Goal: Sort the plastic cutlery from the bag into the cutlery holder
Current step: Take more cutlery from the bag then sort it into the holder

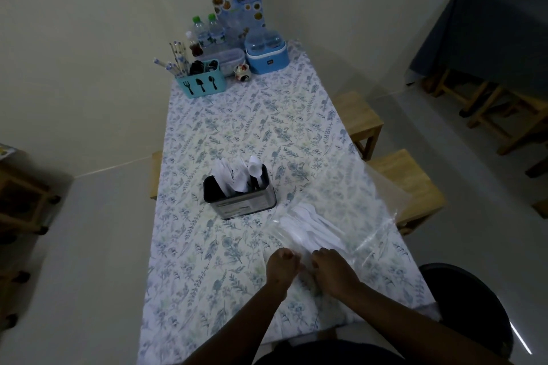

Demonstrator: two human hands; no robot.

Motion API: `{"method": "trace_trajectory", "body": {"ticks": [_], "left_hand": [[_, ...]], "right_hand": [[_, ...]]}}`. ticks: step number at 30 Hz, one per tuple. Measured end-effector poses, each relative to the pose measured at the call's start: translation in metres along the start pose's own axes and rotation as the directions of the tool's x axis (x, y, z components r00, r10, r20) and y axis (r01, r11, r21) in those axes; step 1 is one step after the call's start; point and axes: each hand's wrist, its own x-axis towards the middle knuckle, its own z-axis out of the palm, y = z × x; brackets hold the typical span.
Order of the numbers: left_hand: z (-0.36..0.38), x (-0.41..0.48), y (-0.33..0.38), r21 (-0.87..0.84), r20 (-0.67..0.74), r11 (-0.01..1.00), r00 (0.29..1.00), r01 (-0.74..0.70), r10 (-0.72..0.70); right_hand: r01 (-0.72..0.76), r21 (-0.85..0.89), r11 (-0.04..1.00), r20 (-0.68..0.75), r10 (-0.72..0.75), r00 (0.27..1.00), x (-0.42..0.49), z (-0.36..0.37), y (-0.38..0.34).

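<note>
Both your left hand (281, 265) and right hand (329, 268) pinch the bag (335, 216) at its near edge. It looks thin, slippery and limp; the cutlery (308, 224) inside is light.

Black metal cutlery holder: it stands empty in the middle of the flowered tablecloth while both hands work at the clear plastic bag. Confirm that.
Not quite. The head view shows the black metal cutlery holder already has white plastic cutlery standing in it, so it is not empty. The rest holds: it stands mid-table on the flowered tablecloth, and the left hand and right hand are at the clear plastic bag.
</note>
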Motion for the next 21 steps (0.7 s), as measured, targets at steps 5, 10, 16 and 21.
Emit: {"method": "trace_trajectory", "body": {"ticks": [5,10,16,21], "left_hand": [[-0.015,0.009,-0.018,0.446,0.115,0.819,0.930,-0.362,0.349],[-0.036,0.018,-0.043,0.810,0.387,0.222,0.780,-0.542,0.492],[-0.053,0.018,-0.049,0.754,0.604,0.005,0.696,-0.657,0.388],[-0.051,0.019,-0.039,0.751,0.610,-0.012,0.687,-0.660,0.395]], "right_hand": [[-0.031,0.055,0.998,0.011,0.031,0.999,0.001,0.000,0.000],[-0.061,0.080,0.995,-0.002,0.061,0.998,-0.002,-0.003,-0.006],[-0.055,0.134,0.989,-0.093,0.068,0.993,-0.011,-0.006,-0.010],[-0.055,0.120,0.991,-0.273,0.087,0.958,-0.018,-0.013,-0.021]]}}
